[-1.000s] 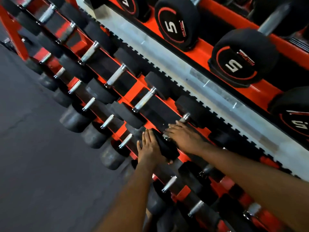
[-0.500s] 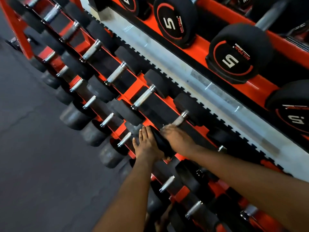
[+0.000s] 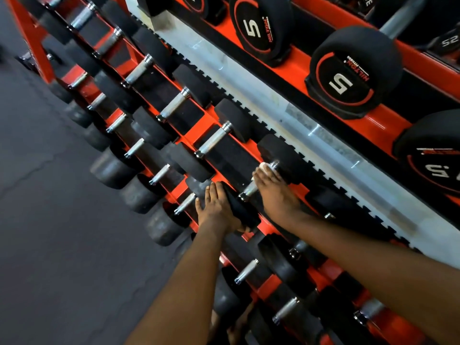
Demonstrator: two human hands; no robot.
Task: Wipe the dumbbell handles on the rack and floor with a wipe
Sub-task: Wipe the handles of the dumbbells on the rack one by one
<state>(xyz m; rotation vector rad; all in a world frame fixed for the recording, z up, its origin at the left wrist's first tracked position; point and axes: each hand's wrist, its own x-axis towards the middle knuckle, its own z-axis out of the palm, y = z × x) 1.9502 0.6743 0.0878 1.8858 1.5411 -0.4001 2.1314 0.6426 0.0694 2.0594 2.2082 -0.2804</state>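
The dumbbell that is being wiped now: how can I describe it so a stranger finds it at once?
Start at the red rack and take its middle row of black dumbbells with metal handles. There, the dumbbell is the only one touched: the left hand rests on its near end, and the right hand holds a white wipe on its handle.

A pale scuffed panel [image 3: 254,89] runs beside black toothed edging [image 3: 321,171].

Only 1 view: the head camera looks steeply down, close over the rack [image 3: 199,128], apparently rolled sideways; floor [image 3: 49,245] fills its left.
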